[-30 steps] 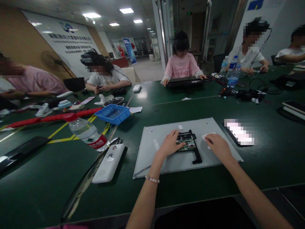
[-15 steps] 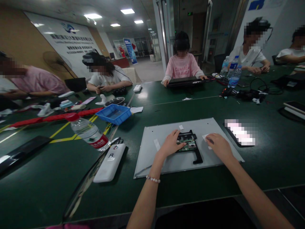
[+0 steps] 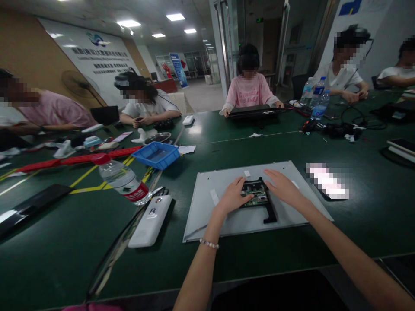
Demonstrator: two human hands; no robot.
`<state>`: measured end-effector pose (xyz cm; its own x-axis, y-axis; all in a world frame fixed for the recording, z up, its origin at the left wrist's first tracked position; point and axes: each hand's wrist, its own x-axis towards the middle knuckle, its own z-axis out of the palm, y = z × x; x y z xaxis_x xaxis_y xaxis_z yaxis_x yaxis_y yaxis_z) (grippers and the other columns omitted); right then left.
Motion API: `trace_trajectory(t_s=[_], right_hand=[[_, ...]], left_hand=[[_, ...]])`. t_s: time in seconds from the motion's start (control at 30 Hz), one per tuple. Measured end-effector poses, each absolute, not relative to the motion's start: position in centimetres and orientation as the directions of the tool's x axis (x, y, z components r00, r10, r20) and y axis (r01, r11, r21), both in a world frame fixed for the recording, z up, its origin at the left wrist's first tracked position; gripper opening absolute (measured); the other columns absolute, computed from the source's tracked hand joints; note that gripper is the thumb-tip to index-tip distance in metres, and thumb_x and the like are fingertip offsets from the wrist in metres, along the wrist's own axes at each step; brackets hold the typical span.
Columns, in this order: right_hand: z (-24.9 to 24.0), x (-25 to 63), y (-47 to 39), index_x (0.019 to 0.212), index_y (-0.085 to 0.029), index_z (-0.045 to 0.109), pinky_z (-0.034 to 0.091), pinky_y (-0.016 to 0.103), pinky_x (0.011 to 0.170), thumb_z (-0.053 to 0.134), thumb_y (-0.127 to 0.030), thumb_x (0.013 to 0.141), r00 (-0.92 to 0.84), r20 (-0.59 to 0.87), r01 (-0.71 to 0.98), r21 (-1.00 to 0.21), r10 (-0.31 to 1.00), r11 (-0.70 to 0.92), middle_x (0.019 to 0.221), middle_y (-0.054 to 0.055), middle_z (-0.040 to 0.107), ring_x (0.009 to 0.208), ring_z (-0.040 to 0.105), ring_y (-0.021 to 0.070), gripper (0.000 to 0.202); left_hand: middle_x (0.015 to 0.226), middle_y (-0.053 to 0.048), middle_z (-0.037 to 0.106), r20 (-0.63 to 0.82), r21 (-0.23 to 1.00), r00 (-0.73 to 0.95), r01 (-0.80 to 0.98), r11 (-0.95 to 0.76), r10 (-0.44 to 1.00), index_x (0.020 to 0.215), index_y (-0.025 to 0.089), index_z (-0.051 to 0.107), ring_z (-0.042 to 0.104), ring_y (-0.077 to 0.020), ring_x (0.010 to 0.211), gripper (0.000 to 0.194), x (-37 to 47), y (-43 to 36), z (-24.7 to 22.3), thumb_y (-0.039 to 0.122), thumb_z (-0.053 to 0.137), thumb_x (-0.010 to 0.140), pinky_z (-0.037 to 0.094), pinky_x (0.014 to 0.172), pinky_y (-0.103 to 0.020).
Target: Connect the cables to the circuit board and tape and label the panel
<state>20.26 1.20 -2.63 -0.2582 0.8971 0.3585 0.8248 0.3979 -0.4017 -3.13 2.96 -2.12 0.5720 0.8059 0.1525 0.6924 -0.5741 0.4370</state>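
Note:
A green circuit board (image 3: 256, 198) in a black plastic frame (image 3: 270, 213) lies on a flat pale grey panel (image 3: 201, 207) in front of me. My left hand (image 3: 232, 198) grips the board's left side, its fingers at the far edge and its thumb over the board. Over the board's right edge is my right hand (image 3: 281, 186), fingers stretched out and nothing seen in them. Whether its fingertips touch the frame I cannot tell. White paper or tape pieces (image 3: 214, 197) lie on the panel, one partly hidden behind my right hand.
A white power bank (image 3: 151, 222) and a tilted water bottle (image 3: 125, 180) are left of the panel, with a blue tray (image 3: 156, 155) beyond. Right of it lies a phone (image 3: 327, 181). Several people sit round the green table (image 3: 259, 252); one opposite holds a dark panel (image 3: 254, 112).
My right hand has moved left from the white piece on the panel to the board's right edge, and its fingers have straightened. My left hand stays on the board.

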Motion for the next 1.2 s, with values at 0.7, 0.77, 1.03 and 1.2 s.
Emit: trace_trajectory(t_s=[0.7,0.77,1.03,1.2], right_hand=[[-4.4,16.5,5.8,0.092,-0.019,0.068,0.044,0.032,0.087,0.052,-0.016,0.083,-0.411,0.37,0.629,-0.546,0.833,0.553,0.098,0.006,0.068,0.095,0.06,0.018,0.019],[-4.4,16.6,5.8,0.092,-0.019,0.068,0.044,0.031,0.086,0.052,-0.016,0.083,-0.386,0.377,0.631,-0.557,0.842,0.539,0.096,0.006,0.068,0.093,0.06,0.0179,0.019],[-4.4,17.5,6.0,0.102,-0.016,0.065,0.045,0.032,0.086,0.053,-0.016,0.082,-0.257,0.396,0.687,-0.567,0.882,0.454,0.099,0.008,0.067,0.089,0.061,0.0185,0.023],[-4.1,17.5,7.2,0.109,-0.018,0.062,0.039,0.034,0.095,0.055,-0.02,0.083,-0.378,0.39,0.701,-0.471,0.84,0.535,0.111,0.008,0.063,0.106,0.055,0.0203,0.027]], left_hand=[[0.138,-0.013,0.038,0.206,0.472,0.57,0.654,-0.591,0.795,0.135,0.017,0.03,0.037,-0.0274,0.126,0.069,-3.1,3.2,-2.8,0.044,0.059,0.079,0.031,0.105,-0.043],[0.138,-0.013,0.037,0.202,0.465,0.572,0.658,-0.592,0.795,0.135,0.016,0.029,0.037,-0.0272,0.126,0.07,-3.1,3.2,-2.9,0.045,0.058,0.079,0.031,0.106,-0.042],[0.139,-0.015,0.036,0.187,0.449,0.571,0.674,-0.586,0.8,0.136,0.013,0.028,0.037,-0.028,0.126,0.071,-3.2,3.1,-2.8,0.047,0.056,0.08,0.031,0.105,-0.042],[0.138,-0.014,0.037,0.195,0.468,0.565,0.665,-0.582,0.802,0.136,0.014,0.029,0.038,-0.0274,0.126,0.07,-3.2,3.0,-2.6,0.046,0.057,0.08,0.031,0.105,-0.042]])
